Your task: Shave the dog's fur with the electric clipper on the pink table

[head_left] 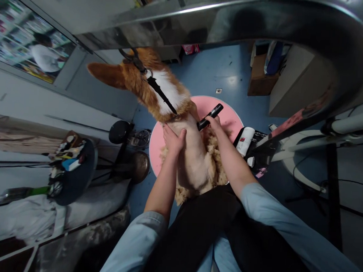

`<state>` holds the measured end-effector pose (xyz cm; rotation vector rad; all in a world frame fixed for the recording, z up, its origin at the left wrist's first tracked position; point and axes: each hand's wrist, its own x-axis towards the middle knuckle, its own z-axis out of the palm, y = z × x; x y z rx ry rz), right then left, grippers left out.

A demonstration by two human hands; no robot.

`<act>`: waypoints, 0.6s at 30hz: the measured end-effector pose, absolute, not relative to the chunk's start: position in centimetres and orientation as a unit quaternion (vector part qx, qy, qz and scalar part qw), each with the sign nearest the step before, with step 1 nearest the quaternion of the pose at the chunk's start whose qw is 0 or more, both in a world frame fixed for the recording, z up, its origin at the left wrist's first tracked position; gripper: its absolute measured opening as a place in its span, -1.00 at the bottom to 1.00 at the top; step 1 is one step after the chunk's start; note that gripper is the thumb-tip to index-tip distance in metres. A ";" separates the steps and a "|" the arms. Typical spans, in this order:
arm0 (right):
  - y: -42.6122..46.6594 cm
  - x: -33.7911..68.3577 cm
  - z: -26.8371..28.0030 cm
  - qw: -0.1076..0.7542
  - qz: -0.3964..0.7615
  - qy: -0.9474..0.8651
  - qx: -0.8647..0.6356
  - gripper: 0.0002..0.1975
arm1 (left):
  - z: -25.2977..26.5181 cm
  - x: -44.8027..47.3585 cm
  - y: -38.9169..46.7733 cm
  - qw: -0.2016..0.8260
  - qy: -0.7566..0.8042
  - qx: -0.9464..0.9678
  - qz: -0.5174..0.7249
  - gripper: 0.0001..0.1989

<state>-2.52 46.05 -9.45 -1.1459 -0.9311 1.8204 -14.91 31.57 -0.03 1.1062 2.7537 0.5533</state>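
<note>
A dog [192, 156] with a closely shaved body and a furry orange-and-white head is on a round pink table [230, 110], its back towards me. A black strap [162, 95] runs along its neck from a dark collar piece. Flat against the dog's left shoulder lies my left hand [174, 140], fingers extended. My right hand [213, 123] grips a black hair clipper [210, 116] at the dog's right side; its blade end is near the body. Clumps of cut tan fur [219, 161] surround the dog's rear.
A polished metal bar [204, 20] arches over the table. Right of the table, a tool holder carries a white spray can [245, 141]. At left stands a small dark round side table [90, 168] with items. Behind a window, a person [45, 56] is near shelves.
</note>
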 end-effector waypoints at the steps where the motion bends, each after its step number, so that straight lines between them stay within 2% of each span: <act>1: 45.6 -2.3 -9.9 0.372 0.723 -0.360 -0.458 -0.77 | 0.1 -15.0 31.6 0.059 0.911 0.365 0.185 0.01; 5: 45.0 -2.1 -10.9 0.351 0.721 -0.338 -0.492 -0.75 | 0.1 -15.1 31.5 0.049 0.912 0.365 0.183 0.00; 11: 45.7 -2.6 -10.0 0.429 0.712 -0.277 -0.482 -0.75 | -0.4 -15.5 31.4 0.038 0.909 0.374 0.180 -0.02; 18: 42.1 -1.5 -11.7 0.365 0.692 -0.344 -0.519 -0.72 | -0.3 -16.7 31.6 0.040 0.913 0.365 0.177 -0.07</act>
